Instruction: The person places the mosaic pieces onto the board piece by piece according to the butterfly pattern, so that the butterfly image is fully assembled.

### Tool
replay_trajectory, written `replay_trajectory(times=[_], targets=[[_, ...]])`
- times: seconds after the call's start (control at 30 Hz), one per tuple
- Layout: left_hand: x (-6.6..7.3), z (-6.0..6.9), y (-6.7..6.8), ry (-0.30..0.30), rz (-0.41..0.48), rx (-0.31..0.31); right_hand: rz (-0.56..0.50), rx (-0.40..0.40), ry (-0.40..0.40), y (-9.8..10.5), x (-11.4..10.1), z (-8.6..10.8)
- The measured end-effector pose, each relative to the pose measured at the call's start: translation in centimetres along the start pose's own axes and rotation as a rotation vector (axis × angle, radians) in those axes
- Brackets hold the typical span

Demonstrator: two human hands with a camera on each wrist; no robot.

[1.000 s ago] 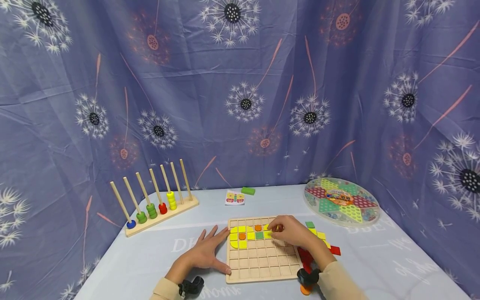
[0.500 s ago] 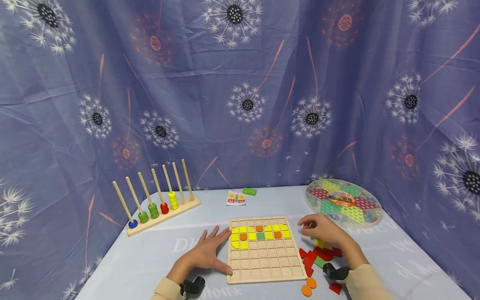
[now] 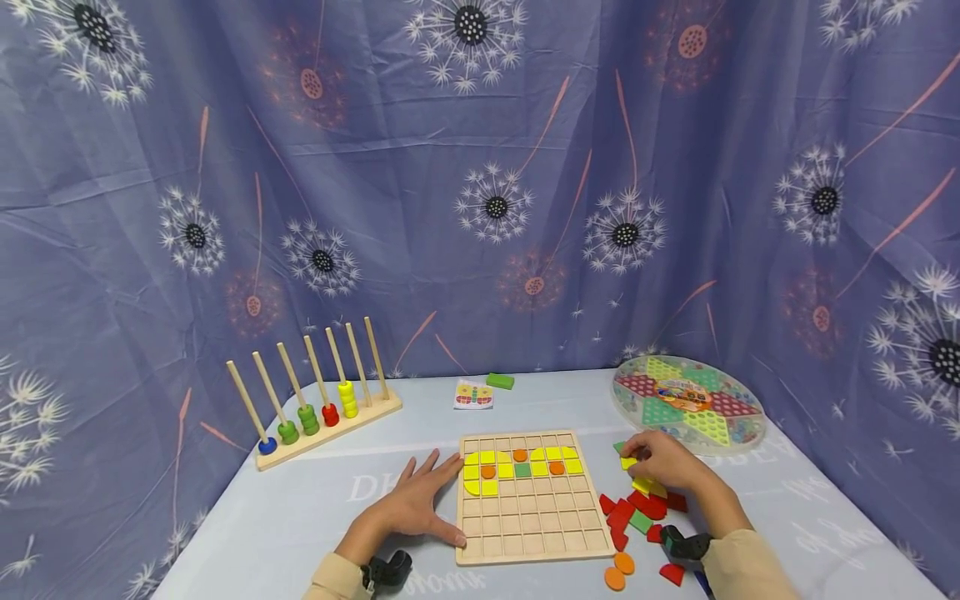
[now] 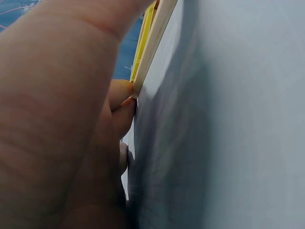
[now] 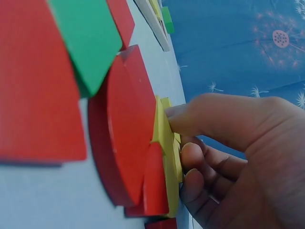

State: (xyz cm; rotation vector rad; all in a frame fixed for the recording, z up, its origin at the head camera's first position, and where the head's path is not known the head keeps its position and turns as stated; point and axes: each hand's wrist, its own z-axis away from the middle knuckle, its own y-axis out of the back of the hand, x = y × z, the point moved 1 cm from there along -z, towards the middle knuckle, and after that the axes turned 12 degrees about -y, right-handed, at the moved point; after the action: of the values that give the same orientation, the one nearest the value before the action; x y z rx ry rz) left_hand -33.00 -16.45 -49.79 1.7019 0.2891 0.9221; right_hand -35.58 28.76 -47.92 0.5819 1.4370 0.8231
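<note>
A wooden grid board (image 3: 536, 527) lies on the table, its upper rows holding yellow tiles (image 3: 472, 487), orange discs (image 3: 557, 468) and one green square (image 3: 522, 470). My left hand (image 3: 415, 505) rests at the board's left edge, fingers spread and thumb at the lower left corner. In the left wrist view, fingertips touch the board's side (image 4: 155, 43). Right of the board, my right hand (image 3: 670, 463) pinches a yellow tile (image 5: 164, 125) in a small pile; its exact shape is partly hidden. Red pieces (image 5: 131, 129) and a green piece (image 5: 88, 38) lie beside it.
Loose orange discs (image 3: 615, 578) lie near the board's lower right corner. Behind stand a pattern card (image 3: 473, 395) and a green block (image 3: 500, 381). A peg stacker (image 3: 330, 431) is at the left, a round Chinese checkers board (image 3: 690, 404) at the back right.
My right hand has left the board, where an orange disc and yellow tiles now show at the right, and moved right to the loose yellow pieces. My left hand stays put.
</note>
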Motion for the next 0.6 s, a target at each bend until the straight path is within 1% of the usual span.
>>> replay_trajectory(times=[0.1,0.27,0.3,0.37,0.43,0.6], targets=[[-0.1,0.0,-0.1,-0.001,-0.002,0.003,0.009,0.0,-0.011,-0.2,0.1,-0.2],[-0.1,0.1,0.0,-0.002,0.008,0.0,-0.002,0.023,-0.079,-0.7,-0.3,-0.4],[-0.1,0.1,0.0,-0.001,0.008,0.0,-0.002,0.03,-0.082,-0.8,-0.5,-0.5],[-0.1,0.1,0.1,0.0,0.011,0.002,-0.009,0.037,-0.072,-0.9,-1.1,-0.5],[0.0,0.1,0.1,0.0,0.009,0.002,-0.006,0.034,-0.041,-1.1,-1.8,-0.5],[0.0,0.0,0.1,-0.004,0.009,-0.004,0.007,-0.014,0.028,-2.0,-3.4,-0.5]])
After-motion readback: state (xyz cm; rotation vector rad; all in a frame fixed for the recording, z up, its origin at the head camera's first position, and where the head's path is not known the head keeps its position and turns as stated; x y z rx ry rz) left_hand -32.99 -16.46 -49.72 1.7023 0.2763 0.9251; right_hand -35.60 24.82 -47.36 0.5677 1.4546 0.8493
